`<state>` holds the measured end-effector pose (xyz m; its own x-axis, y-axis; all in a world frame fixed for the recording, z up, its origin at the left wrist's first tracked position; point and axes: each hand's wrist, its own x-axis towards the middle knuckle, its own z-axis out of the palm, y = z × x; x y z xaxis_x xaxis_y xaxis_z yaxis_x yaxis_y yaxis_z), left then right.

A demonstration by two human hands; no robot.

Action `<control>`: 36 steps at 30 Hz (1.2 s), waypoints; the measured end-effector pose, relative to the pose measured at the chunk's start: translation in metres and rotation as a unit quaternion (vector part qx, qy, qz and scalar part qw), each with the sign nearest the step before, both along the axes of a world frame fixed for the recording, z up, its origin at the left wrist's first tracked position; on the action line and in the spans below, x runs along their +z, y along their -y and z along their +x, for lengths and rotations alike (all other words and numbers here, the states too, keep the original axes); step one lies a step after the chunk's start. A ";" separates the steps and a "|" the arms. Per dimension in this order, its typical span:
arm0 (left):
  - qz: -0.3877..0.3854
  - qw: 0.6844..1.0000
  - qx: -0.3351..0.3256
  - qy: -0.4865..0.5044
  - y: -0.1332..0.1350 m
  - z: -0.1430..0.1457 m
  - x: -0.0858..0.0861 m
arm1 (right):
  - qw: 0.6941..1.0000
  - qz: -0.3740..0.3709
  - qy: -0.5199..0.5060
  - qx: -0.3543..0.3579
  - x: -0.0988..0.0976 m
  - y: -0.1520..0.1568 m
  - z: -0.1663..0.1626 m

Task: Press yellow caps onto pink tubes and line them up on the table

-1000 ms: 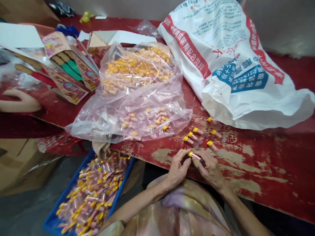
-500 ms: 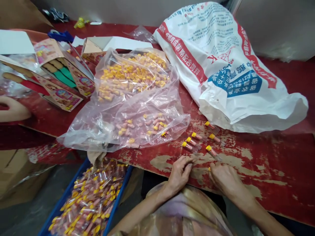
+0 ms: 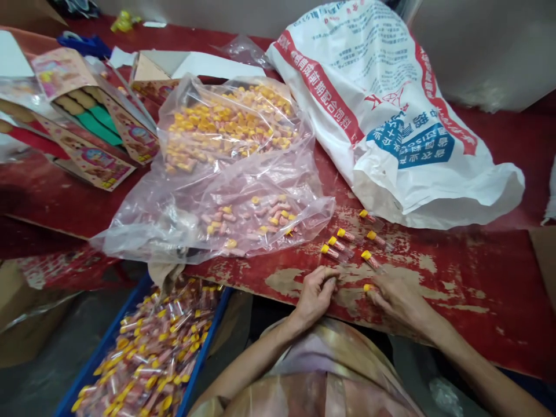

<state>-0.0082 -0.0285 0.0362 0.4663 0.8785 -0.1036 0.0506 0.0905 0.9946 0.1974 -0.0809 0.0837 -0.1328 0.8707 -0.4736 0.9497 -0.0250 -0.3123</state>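
My right hand point(image 3: 393, 295) is closed round a small clear tube with a yellow cap point(image 3: 368, 288), just over the worn red table. Only the cap end shows; the fingers hide most of the tube. My left hand point(image 3: 317, 292) rests at the table's front edge with its fingers curled together, and anything inside them is hidden. Beyond the hands lie several yellow-capped tubes with pink grains inside, among them one tube point(image 3: 372, 260) close to my right fingers and another tube point(image 3: 332, 253) above my left hand.
A clear plastic bag point(image 3: 143, 217) holding many yellow-capped pink pieces lies left of centre. A white printed sack point(image 3: 330, 75) covers the back right. Below the table edge stands a blue crate point(image 3: 221, 318) full of capped tubes. Printed cartons point(image 3: 93, 162) stand at far left.
My right hand has shifted slightly and more of the yellow cap shows at its fingers. My left hand stays nearly still. The view has moved a little, and another person's arm at the left is gone from it.
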 end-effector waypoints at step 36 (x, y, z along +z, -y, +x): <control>-0.221 0.962 0.024 0.159 0.004 -0.006 0.006 | 0.886 0.382 -0.255 -0.062 -0.036 0.003 -0.070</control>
